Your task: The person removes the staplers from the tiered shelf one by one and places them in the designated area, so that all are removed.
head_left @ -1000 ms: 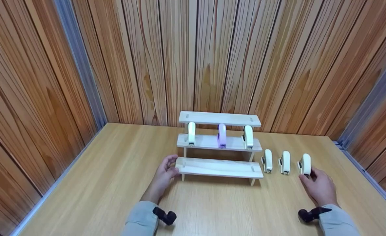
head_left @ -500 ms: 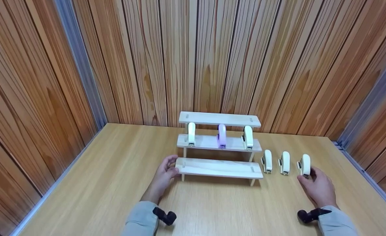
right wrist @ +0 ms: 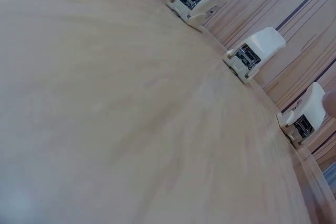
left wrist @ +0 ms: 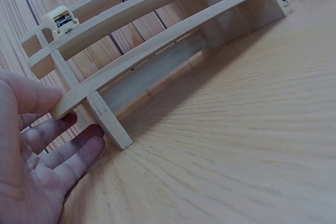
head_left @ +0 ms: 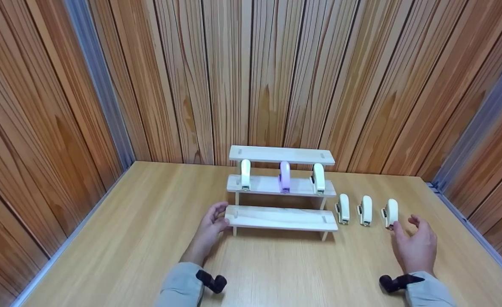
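At the left end of a three-tier wooden display stand [head_left: 281,218], my left hand [head_left: 208,226] pinches the lowest board. In the left wrist view its thumb [left wrist: 42,95] lies on top and a finger curls beneath. My right hand [head_left: 417,247] is just right of the rightmost cream stapler [head_left: 390,213], fingers spread and thumb tip close to its base. Left of that stapler stand a middle cream stapler [head_left: 365,210] and another cream stapler [head_left: 343,209], all in a row on the table. Only a blurred fingertip of the right hand shows in the right wrist view.
On the stand's middle board are a cream stapler [head_left: 245,175] at left, a purple stapler [head_left: 285,176] in the centre and a cream stapler [head_left: 318,178] at right. Wood-panelled walls [head_left: 268,76] enclose the table [head_left: 276,273] behind and at both sides.
My right hand has let go of the rightmost stapler and drawn back slightly to the right, its fingers spreading. The left hand keeps its hold on the stand. The head view has shifted slightly.
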`<state>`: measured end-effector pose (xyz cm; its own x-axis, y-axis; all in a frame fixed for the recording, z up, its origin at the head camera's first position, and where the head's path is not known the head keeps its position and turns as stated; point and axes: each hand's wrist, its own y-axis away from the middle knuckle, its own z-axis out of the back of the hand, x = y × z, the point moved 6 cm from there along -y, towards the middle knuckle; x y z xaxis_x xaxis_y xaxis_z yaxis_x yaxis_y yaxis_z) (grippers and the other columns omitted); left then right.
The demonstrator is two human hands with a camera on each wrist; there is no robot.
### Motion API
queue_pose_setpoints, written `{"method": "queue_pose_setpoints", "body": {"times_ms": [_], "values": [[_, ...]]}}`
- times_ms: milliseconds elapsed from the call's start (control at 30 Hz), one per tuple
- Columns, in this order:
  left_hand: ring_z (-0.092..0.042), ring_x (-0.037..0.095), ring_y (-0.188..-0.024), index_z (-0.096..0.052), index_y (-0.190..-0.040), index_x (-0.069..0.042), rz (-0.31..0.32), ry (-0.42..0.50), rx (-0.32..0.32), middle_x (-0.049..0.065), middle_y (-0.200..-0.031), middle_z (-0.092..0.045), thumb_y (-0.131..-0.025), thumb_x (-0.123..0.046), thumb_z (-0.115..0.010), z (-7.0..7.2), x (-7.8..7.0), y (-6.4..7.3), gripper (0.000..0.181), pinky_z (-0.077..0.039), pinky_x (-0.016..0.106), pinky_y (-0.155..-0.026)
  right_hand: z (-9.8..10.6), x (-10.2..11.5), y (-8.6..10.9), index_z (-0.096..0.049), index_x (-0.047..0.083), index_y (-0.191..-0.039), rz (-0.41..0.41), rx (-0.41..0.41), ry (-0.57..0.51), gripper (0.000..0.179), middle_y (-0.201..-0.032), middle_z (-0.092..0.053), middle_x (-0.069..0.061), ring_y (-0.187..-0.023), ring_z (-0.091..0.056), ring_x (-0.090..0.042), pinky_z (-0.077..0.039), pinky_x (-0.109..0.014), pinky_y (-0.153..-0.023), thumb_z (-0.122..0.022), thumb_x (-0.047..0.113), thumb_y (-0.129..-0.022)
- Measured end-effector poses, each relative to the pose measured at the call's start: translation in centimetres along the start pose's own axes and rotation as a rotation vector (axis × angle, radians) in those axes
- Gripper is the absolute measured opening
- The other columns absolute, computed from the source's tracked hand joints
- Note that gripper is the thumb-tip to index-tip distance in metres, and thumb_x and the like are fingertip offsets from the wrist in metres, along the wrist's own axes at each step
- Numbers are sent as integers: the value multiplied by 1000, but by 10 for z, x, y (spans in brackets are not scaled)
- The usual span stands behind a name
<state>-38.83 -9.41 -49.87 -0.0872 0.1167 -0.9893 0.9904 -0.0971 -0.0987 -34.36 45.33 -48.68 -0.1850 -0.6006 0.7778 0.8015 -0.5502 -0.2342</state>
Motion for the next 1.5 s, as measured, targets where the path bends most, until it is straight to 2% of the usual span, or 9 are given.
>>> {"method": "queue_pose_setpoints", "body": {"times_ms": [167,367,600,833,1000,1133,1500], "values": [[-46,37,-135,-38,-148,2,22,-14,-10,21,-153,-40,-96,7,-46,3,-1,0,53,-50,43,-101,-6,13,10,-39,5,-152,30,-32,-79,64,-154,-44,-18,-143,-35,-41,-25,-60,-118,-57,39,-101],[-42,39,-139,-38,-148,1,19,-32,-14,22,-156,-38,-97,7,-46,5,-1,-1,53,-48,46,-104,-19,35,24,-48,8,-145,113,-73,-146,53,-149,-49,-16,-139,-40,-37,-27,-57,-117,-58,35,-101],[-42,37,-139,-40,-147,1,18,-23,-16,21,-155,-39,-96,7,-47,2,0,-2,52,-49,42,-102,-34,55,33,-51,7,-141,172,-73,-210,49,-143,-53,-15,-135,-44,-35,-31,-55,-115,-58,34,-101],[-46,37,-132,-37,-146,5,-3,16,13,24,-152,-39,-94,10,-46,0,-1,0,54,-52,38,-96,-48,72,38,-50,6,-142,234,25,-283,54,-141,-54,-14,-136,-42,-31,-29,-53,-116,-62,36,-99],[-47,36,-131,-35,-148,5,7,30,34,24,-151,-38,-95,10,-45,0,0,0,54,-51,38,-96,-57,86,39,-51,2,-139,309,63,-287,51,-137,-57,-17,-133,-46,-32,-32,-52,-113,-65,30,-99],[-47,36,-132,-34,-149,4,22,33,31,24,-151,-38,-95,10,-45,-1,0,-1,55,-51,38,-96,-61,99,39,-51,2,-140,345,88,-284,53,-138,-57,-17,-133,-46,-33,-32,-53,-113,-67,30,-98],[-46,36,-133,-35,-149,3,12,11,19,22,-151,-41,-94,9,-47,1,1,-2,56,-50,38,-98,-76,121,37,-49,4,-142,333,194,-294,60,-143,-53,-15,-139,-41,-34,-29,-53,-116,-68,37,-96]]}}
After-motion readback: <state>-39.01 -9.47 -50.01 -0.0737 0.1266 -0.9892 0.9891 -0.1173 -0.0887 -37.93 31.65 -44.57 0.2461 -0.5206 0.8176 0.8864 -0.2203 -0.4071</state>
